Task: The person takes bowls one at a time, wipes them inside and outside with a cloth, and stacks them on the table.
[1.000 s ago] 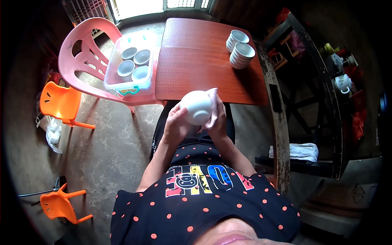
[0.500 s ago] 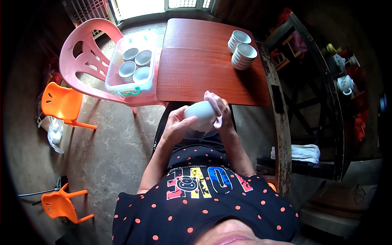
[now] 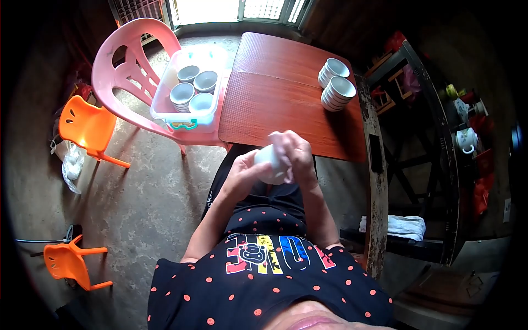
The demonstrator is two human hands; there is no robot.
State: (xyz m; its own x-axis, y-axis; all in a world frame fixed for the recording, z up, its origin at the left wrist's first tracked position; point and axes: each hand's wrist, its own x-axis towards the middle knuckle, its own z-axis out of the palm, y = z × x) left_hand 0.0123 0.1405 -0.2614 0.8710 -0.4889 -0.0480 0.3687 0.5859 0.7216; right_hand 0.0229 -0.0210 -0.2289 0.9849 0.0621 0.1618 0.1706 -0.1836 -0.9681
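Observation:
A white bowl [image 3: 268, 160] is held over my lap, just off the near edge of the red-brown table [image 3: 275, 99]. My left hand [image 3: 242, 173] grips the bowl from the left side, thumb across it. My right hand [image 3: 300, 159] is closed on a pale pink cloth [image 3: 283, 148], which is pressed against the bowl's right side. The cloth and fingers are slightly blurred. Two stacks of white bowls [image 3: 337, 93] stand at the table's right side. To the left, a clear plastic box [image 3: 159, 107] holds several stacked bowls [image 3: 182, 94].
The box rests on a pink plastic chair [image 3: 103, 74] left of the table. Orange chairs [image 3: 88, 125] stand on the floor at the left. A worn wooden frame [image 3: 377, 203] runs along the right, with a white towel [image 3: 404, 226] beyond it.
The view has shifted, so the table sits lower and further right. The bowl has been turned in my left hand, and the cloth has moved around its right side.

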